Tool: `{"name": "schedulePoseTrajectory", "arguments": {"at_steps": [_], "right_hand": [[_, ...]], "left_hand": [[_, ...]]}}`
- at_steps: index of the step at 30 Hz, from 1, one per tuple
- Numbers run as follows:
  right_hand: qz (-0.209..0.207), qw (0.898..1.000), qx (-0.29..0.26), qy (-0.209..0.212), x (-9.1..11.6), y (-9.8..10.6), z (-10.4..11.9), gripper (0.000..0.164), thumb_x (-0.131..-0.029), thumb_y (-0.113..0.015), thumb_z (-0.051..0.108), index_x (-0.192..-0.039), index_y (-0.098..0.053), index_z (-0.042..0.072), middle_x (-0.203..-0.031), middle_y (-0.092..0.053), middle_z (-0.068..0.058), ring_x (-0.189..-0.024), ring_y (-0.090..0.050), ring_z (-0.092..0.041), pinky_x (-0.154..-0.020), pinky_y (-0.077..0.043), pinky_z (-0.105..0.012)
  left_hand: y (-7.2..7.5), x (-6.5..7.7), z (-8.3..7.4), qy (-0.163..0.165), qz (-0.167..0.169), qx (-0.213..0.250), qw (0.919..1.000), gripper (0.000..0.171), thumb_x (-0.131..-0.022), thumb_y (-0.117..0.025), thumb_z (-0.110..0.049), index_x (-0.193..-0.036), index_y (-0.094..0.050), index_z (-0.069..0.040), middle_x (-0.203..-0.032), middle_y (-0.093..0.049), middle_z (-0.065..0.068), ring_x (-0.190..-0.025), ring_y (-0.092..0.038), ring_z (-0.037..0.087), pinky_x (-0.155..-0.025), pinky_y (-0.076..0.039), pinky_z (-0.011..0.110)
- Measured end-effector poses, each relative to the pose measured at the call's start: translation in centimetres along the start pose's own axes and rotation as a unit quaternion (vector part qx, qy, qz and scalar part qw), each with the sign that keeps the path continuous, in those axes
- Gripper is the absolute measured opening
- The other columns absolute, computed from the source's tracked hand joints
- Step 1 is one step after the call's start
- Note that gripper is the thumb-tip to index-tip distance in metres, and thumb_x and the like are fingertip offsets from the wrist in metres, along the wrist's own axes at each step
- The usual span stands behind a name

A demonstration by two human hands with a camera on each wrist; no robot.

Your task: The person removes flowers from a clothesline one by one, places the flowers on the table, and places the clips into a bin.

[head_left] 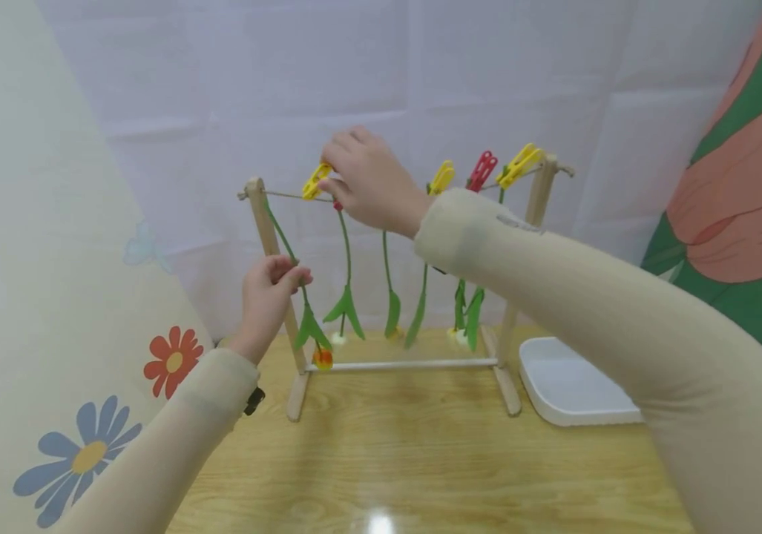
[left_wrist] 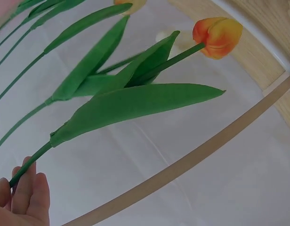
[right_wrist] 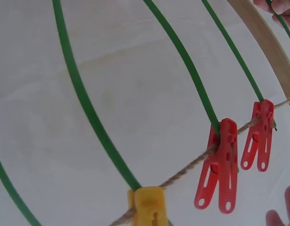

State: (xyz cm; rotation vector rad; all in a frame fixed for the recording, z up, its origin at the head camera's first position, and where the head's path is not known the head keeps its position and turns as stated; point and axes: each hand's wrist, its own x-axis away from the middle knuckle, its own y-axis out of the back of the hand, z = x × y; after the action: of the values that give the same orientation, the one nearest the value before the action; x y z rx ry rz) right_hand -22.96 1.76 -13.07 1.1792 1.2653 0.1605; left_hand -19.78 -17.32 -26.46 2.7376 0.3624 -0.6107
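Note:
My left hand [head_left: 270,297] pinches the stem of an artificial orange-yellow tulip [left_wrist: 218,37], which hangs head down beside the left post. The stem's upper end reaches close to the twine [right_wrist: 189,165]. A yellow clothespin [head_left: 316,182] is pinched in my right hand [head_left: 374,178], by the twine left of a red clothespin [right_wrist: 261,134]. Whether it bites on the twine, I cannot tell. In the right wrist view only fingertips [right_wrist: 282,209] of that hand show. Another red clothespin [right_wrist: 220,165] and a yellow one [right_wrist: 150,207] hold further green stems on the twine.
A wooden stand [head_left: 536,194] with a white lower bar [head_left: 401,365] carries the twine. Several upside-down tulips hang along it, some partly behind my right arm. To the right, a white tray [head_left: 577,378] sits on the wood-patterned table [head_left: 421,460]. A pale cloth hangs behind.

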Motion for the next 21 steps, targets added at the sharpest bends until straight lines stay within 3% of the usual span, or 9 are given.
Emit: {"name": "schedulePoseTrajectory", "arguments": {"at_steps": [10,21], "right_hand": [[-0.040,0.998,-0.038,0.005,2.7,0.4,-1.1,0.025,-0.097,-0.061,0.019,-0.108,-0.064,-0.003,-0.108,-0.063,-0.016,-0.105,-0.051,-0.031,-0.099,-0.039,-0.041],[-0.096,0.993,-0.069,0.008,6.5,-0.3,-1.6,0.019,-0.093,-0.066,0.013,-0.099,-0.063,-0.005,-0.094,-0.063,-0.017,-0.092,-0.052,-0.033,-0.087,-0.043,-0.044]], "left_hand": [[0.1,1.0,0.9,0.024,-0.003,-0.001,0.9997,0.022,-0.097,-0.060,-0.007,-0.112,-0.056,0.008,-0.105,-0.068,0.022,-0.077,-0.063,-0.001,-0.077,-0.054,0.019],[0.6,2.2,1.5,0.041,-0.010,0.037,0.9984,0.019,-0.096,-0.059,-0.003,-0.110,-0.054,0.009,-0.111,-0.066,0.026,-0.079,-0.068,0.000,-0.083,-0.054,0.017]]}}
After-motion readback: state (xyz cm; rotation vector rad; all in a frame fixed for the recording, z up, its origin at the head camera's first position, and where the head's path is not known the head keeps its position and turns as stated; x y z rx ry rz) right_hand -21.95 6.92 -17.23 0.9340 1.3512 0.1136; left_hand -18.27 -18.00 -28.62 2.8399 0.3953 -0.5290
